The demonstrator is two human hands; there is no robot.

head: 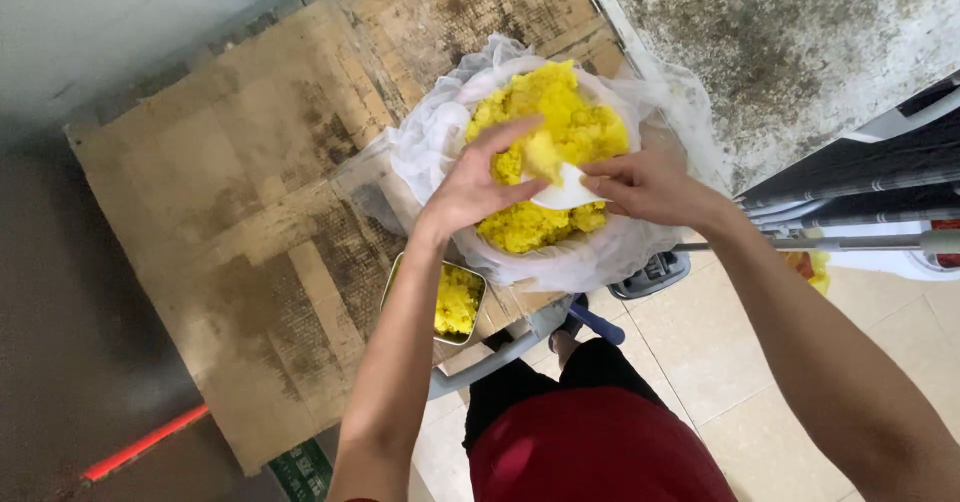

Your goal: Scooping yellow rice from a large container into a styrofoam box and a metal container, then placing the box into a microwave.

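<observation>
We found the right hand (pixel 640 187) gripping a white scoop (pixel 565 190) in the cloth-lined basket of yellow rice (pixel 555 132) at the cardboard-covered table's (pixel 200 192) far edge, left hand (pixel 480 182) apparently pressing rice onto it, portioning underway, the near-edge metal tray (pixel 455 300) awaiting a steady transfer.

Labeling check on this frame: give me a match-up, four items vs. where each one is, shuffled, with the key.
Items:
1. yellow rice mound
2. small metal tray
3. white scoop
4. cardboard sheet

Places:
A. flat on the tabletop
B. between left hand and right hand
C. in the white cloth-lined basket
D. under the left forearm, at the table edge

Pairs: 1-C, 2-D, 3-B, 4-A
</observation>
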